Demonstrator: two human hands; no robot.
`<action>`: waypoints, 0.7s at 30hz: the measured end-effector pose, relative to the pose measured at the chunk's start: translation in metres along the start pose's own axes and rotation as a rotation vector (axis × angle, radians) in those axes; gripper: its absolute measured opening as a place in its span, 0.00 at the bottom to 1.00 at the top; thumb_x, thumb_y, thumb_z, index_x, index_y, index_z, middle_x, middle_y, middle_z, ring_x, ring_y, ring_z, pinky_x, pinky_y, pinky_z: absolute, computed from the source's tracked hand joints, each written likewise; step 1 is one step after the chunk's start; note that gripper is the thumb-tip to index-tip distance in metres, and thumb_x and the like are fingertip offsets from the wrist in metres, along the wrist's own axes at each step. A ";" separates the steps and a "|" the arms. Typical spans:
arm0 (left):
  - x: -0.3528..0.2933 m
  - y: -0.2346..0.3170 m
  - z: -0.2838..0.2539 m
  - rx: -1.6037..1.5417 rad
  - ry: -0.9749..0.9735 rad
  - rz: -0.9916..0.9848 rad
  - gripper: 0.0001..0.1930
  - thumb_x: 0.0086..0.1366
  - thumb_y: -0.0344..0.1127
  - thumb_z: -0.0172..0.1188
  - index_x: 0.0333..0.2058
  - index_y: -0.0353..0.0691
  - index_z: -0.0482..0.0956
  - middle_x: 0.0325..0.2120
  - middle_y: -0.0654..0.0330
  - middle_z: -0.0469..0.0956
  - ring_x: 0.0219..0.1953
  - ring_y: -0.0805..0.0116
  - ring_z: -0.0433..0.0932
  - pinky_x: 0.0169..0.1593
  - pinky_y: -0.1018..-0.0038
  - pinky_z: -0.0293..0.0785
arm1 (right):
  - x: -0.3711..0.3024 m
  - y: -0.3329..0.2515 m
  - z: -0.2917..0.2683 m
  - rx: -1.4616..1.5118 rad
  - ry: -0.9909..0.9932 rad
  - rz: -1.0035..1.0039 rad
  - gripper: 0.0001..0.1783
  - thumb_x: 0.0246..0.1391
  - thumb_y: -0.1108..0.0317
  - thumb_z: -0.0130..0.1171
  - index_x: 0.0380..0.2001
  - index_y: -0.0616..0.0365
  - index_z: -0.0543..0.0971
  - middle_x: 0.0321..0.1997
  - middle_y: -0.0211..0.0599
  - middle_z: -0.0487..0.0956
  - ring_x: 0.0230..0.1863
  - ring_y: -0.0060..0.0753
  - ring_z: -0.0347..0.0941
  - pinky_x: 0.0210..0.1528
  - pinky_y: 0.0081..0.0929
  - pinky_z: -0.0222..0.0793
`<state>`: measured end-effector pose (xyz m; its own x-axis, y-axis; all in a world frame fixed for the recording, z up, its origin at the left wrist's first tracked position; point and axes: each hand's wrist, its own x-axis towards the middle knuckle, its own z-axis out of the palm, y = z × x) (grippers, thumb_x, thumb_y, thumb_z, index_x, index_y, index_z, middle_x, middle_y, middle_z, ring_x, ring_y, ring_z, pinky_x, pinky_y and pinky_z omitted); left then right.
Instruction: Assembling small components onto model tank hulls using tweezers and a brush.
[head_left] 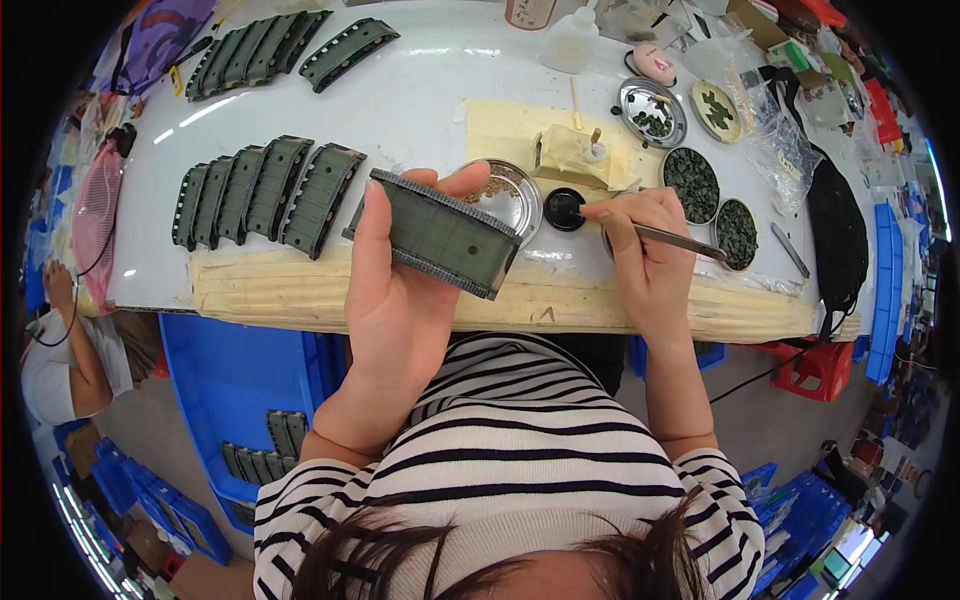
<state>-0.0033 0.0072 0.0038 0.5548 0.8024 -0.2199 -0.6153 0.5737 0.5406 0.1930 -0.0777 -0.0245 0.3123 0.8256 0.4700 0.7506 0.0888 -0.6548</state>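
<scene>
My left hand [400, 315] grips a dark green, rectangular plastic part [440, 230] with ridged long edges and a small round hole near one end. It is held tilted above the table's near edge. In my right hand [650, 255] is a pair of metal tweezers [685, 241], pinched between the fingers. Its tip end points at a small round black dish [565, 209]; whether it touches the dish I cannot tell. Partly behind the green part sits a shiny metal dish [523, 200] with tiny brownish bits in it.
Several similar green parts [275, 185] stand in rows at the left, more [350, 52] farther back. To the right are tins [665, 170] of small green pieces, a metal plate [625, 95] and a loose blade-like tool [790, 250]. A blue crate [200, 370] stands below left.
</scene>
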 end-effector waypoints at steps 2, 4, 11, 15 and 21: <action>-0.001 0.001 0.001 -0.008 -0.005 -0.020 0.16 0.72 0.45 0.42 0.49 0.42 0.67 0.52 0.48 0.71 0.51 0.64 0.73 0.51 0.66 0.73 | 0.000 0.000 0.000 -0.002 0.000 -0.004 0.04 0.52 0.69 0.61 0.29 0.57 0.82 0.27 0.29 0.79 0.31 0.33 0.65 0.35 0.26 0.62; -0.002 0.003 0.004 0.013 0.027 -0.044 0.15 0.71 0.42 0.45 0.51 0.41 0.66 0.53 0.47 0.71 0.52 0.63 0.73 0.50 0.66 0.75 | 0.000 0.000 0.000 -0.006 -0.001 -0.012 0.04 0.52 0.70 0.61 0.29 0.57 0.82 0.27 0.29 0.79 0.30 0.33 0.65 0.35 0.26 0.62; -0.001 0.001 -0.005 0.024 0.006 -0.051 0.18 0.66 0.29 0.48 0.55 0.35 0.63 0.55 0.41 0.67 0.53 0.58 0.74 0.54 0.65 0.75 | 0.003 -0.006 -0.007 0.072 0.010 -0.101 0.06 0.54 0.69 0.58 0.29 0.58 0.82 0.27 0.31 0.80 0.31 0.32 0.67 0.37 0.27 0.63; 0.000 0.001 -0.001 0.038 0.038 -0.103 0.19 0.64 0.26 0.52 0.53 0.37 0.63 0.52 0.46 0.70 0.50 0.62 0.75 0.50 0.68 0.78 | 0.008 -0.020 -0.018 0.327 0.056 -0.195 0.09 0.55 0.68 0.55 0.31 0.61 0.82 0.30 0.34 0.80 0.32 0.33 0.70 0.39 0.28 0.64; -0.001 -0.001 0.002 -0.028 0.051 -0.167 0.20 0.64 0.25 0.50 0.55 0.35 0.62 0.52 0.43 0.70 0.53 0.60 0.74 0.55 0.68 0.75 | 0.010 -0.043 -0.010 0.557 -0.045 -0.090 0.08 0.54 0.69 0.57 0.33 0.63 0.81 0.34 0.40 0.82 0.37 0.35 0.75 0.41 0.28 0.70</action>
<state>-0.0022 0.0053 0.0049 0.6225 0.7020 -0.3459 -0.5327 0.7039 0.4699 0.1701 -0.0793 0.0141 0.2266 0.8231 0.5207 0.3484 0.4308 -0.8325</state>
